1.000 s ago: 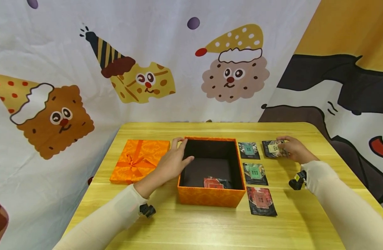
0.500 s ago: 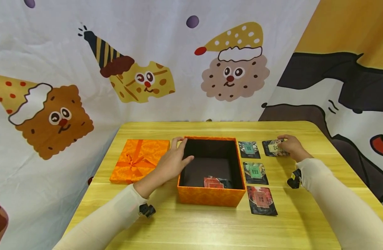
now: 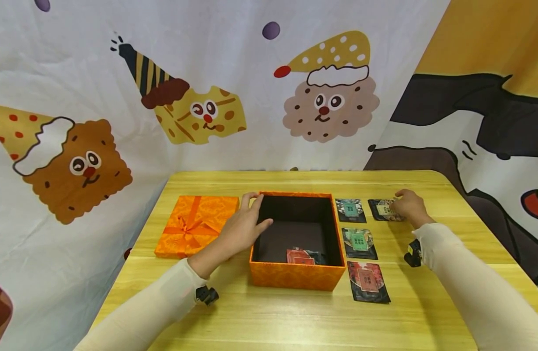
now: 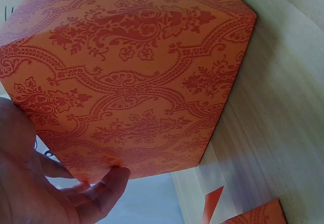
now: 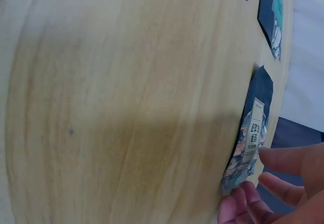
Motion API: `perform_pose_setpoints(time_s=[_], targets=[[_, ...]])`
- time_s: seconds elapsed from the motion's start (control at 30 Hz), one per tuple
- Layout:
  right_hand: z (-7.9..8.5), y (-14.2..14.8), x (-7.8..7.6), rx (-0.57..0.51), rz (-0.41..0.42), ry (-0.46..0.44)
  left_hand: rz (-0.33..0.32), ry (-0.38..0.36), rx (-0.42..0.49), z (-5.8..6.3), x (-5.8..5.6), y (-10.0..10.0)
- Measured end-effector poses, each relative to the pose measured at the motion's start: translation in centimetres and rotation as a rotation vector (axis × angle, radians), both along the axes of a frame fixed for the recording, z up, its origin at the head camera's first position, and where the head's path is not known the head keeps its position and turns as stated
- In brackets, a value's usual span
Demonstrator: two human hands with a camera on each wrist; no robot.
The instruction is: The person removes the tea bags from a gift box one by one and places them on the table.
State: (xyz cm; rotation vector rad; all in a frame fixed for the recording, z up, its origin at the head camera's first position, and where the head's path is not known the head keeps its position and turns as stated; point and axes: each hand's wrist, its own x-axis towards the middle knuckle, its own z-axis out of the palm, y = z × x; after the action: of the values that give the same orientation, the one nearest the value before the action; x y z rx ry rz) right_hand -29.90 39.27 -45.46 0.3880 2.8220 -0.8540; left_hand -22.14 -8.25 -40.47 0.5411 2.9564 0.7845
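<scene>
An orange patterned gift box (image 3: 295, 276) stands uncovered on the table. My left hand (image 3: 244, 225) grips its rim at the far left corner, thumb over the opening; in the left wrist view, one finger (image 4: 116, 181) presses the outer wall. Inside lies a red and black sachet (image 3: 300, 256), partly hidden by the front wall. My right hand (image 3: 411, 207) pinches the right edge of a black sachet with a cream label (image 3: 380, 209), lying at the back right. The right wrist view shows the thumb (image 5: 281, 158) against this sachet's face and fingers curled at its end.
Right of the box, a column of sachets runs toward me: teal-labelled (image 3: 350, 210), green-labelled (image 3: 359, 243) and red (image 3: 368, 282). The orange lid (image 3: 198, 207) with its ribbon bow lies on the left. A printed cloth (image 3: 260, 156) hangs behind the table (image 3: 295, 321).
My right hand has shifted slightly rightward along the cream-labelled sachet, and its fingers are more drawn in. The sachet lies flatter. My left hand and the box have stayed put.
</scene>
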Motion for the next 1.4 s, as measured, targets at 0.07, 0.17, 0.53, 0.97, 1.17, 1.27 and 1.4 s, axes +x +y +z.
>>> perform_pose_setpoints(time_s=[0.07, 0.17, 0.53, 0.97, 1.17, 1.27, 1.4], targets=[[0.1, 0.1, 0.1, -0.003, 0.006, -0.001, -0.001, -0.001, 0.001, 0.0, 0.0, 0.0], [0.2, 0.2, 0.1, -0.011, 0.011, 0.002, -0.001, -0.004, 0.003, 0.0, 0.0, 0.0], [0.6, -0.1, 0.0, -0.063, 0.013, -0.004, -0.004, -0.004, 0.007, 0.1, 0.1, 0.0], [0.7, -0.3, 0.2, -0.170, 0.019, 0.001, -0.005, -0.001, 0.000, 0.1, 0.1, 0.0], [1.3, -1.1, 0.9, -0.253, 0.049, 0.012, -0.003, -0.007, 0.000, 0.1, 0.1, -0.1], [1.4, -1.6, 1.3, -0.301, 0.078, 0.023, -0.003, -0.007, 0.001, 0.1, 0.1, -0.1], [1.5, -2.2, 1.6, -0.373, 0.107, 0.033, -0.003, -0.008, 0.003, 0.1, 0.1, 0.0]])
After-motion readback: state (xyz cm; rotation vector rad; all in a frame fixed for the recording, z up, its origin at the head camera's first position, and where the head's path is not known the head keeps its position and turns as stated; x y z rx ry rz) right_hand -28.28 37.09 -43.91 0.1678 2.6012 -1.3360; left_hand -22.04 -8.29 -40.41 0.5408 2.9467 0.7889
